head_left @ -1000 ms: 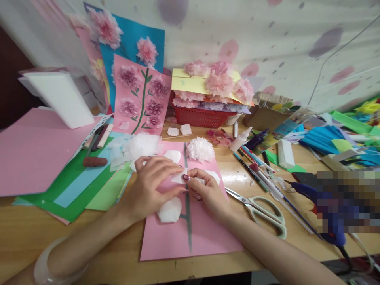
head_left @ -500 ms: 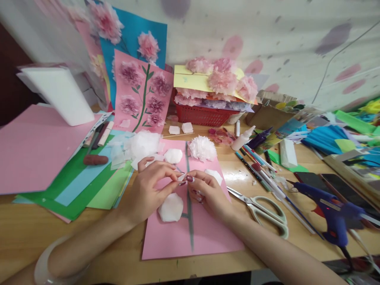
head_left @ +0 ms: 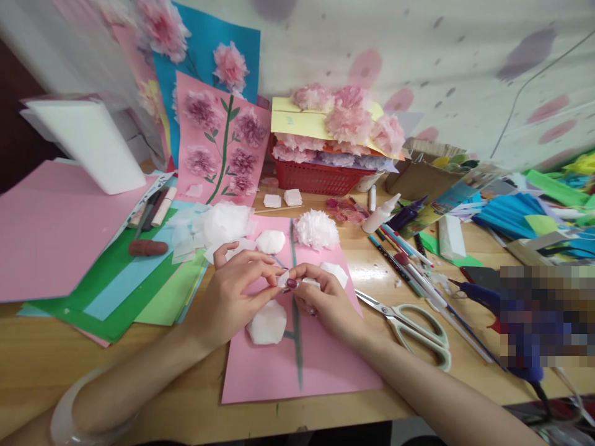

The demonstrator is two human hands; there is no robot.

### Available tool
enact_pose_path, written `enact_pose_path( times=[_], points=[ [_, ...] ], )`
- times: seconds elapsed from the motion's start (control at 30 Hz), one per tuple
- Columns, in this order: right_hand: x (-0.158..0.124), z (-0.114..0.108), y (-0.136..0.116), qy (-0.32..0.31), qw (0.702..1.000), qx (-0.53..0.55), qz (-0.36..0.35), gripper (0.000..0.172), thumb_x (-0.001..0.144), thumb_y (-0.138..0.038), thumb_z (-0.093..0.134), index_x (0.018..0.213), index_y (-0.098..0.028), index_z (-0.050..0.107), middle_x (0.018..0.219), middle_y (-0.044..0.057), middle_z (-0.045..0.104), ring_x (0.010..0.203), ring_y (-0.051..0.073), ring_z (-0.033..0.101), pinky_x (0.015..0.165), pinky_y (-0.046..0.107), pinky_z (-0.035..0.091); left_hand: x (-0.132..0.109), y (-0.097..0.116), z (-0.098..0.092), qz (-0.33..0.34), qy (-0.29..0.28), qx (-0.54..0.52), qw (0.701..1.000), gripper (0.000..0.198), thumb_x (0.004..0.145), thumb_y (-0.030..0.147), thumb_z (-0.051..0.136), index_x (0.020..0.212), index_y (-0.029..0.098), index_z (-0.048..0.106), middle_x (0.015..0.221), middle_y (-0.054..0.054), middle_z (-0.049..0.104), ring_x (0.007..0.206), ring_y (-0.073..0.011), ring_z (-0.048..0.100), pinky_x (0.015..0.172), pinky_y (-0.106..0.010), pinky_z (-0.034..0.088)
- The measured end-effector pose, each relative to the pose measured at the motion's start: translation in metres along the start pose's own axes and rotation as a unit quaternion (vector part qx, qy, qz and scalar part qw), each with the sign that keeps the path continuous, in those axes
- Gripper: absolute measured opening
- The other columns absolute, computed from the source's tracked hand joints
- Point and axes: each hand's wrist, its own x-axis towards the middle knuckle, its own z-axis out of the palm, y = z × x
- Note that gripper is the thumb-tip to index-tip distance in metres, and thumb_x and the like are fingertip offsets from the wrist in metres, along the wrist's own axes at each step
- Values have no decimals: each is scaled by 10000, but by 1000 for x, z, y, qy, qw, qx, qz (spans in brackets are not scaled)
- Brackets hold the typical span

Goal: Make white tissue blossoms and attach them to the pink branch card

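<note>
My left hand point(head_left: 244, 288) and my right hand point(head_left: 321, 292) meet above a pink sheet point(head_left: 334, 365) with a painted grey-green stem point(head_left: 298, 347). Their fingertips pinch a small piece of white tissue paper point(head_left: 282, 279) between them. White tissue rounds lie on the sheet: one below my left fingers point(head_left: 267, 323), one above them point(head_left: 270, 241), and one partly hidden beyond my right hand point(head_left: 335, 272). A fluffy white tissue flower point(head_left: 317, 230) rests at the sheet's top right. Loose tissue pieces point(head_left: 225, 224) are heaped left of the sheet.
Scissors point(head_left: 413, 325) lie right of the sheet, with brushes and pens point(head_left: 418, 279) beyond. A blue glue gun point(head_left: 478, 297), partly pixelated, is at far right. Coloured paper point(head_left: 116, 303) is stacked at left. A red basket point(head_left: 320, 178) and flower pictures point(head_left: 190, 173) stand behind.
My right fingertips have shifted slightly on the tissue piece, and more of its white shows between the hands. My left hand keeps nearly the same pose.
</note>
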Motion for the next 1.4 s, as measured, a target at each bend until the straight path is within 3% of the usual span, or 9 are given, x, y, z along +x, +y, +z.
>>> enact_pose_path(
  times=[0.13,0.23,0.4,0.53,0.9,1.1,1.17,1.27,1.4],
  points=[
    [1,-1,2,2,1000,-3,-5,150,790,-336,666,818,-194,627,550,-70,450,466,68,322,467,227,241,1,2,0,-22,-4,-30,999,170,804,209,737,780,237,572,904,36,757,938,-194,706,1090,-477,294],
    [1,-2,3,11,1000,-4,-8,199,804,-389,682,847,-200,638,546,-73,433,473,72,314,469,229,236,2,3,0,-81,-28,-84,993,197,782,273,743,937,246,625,966,-8,749,988,-231,697,1050,-485,389],
    [0,-2,2,9,1000,-21,-11,233,792,-418,691,846,-197,641,598,-56,462,491,73,319,477,232,247,0,-2,1,-145,-49,-113,982,103,878,289,604,912,247,692,997,-39,754,1021,-232,684,929,-421,511],
    [0,-2,1,18,1000,-25,1,212,781,-394,677,828,-198,613,558,-65,424,487,79,316,473,229,232,-1,-7,2,-207,-35,-148,966,117,883,305,602,922,236,688,995,-35,753,908,-205,716,771,-326,571],
    [4,-4,5,48,998,-18,24,161,786,-349,646,825,-206,584,519,-85,379,467,78,297,453,223,205,14,-8,-5,-270,70,-155,948,173,851,381,630,802,215,636,780,0,730,758,-183,696,665,-269,548],
    [5,-4,6,50,998,-10,28,113,768,-294,620,823,-200,590,510,-85,394,470,75,299,457,217,220,24,-50,-20,-284,143,-98,943,194,849,411,615,863,217,627,845,-32,732,840,-223,697,760,-340,551],
    [5,-5,7,51,998,-10,29,109,778,-292,619,835,-203,594,513,-87,397,471,74,298,456,216,218,26,-59,-25,-251,183,7,950,199,844,382,608,917,199,638,950,-79,730,955,-272,677,875,-430,523],
    [5,-6,10,53,998,-2,29,138,796,-326,637,848,-202,605,507,-89,401,466,72,298,452,217,213,26,-49,-25,-120,203,130,963,254,838,312,627,1055,180,640,1147,-132,689,1144,-319,596,1031,-510,408],
    [5,-6,10,37,999,22,20,154,798,-335,658,852,-195,623,496,-92,391,455,67,296,448,217,205,16,-13,-11,-8,20,36,999,221,858,279,672,1077,256,657,1060,-35,737,1037,-249,653,944,-434,437]
  ],
)
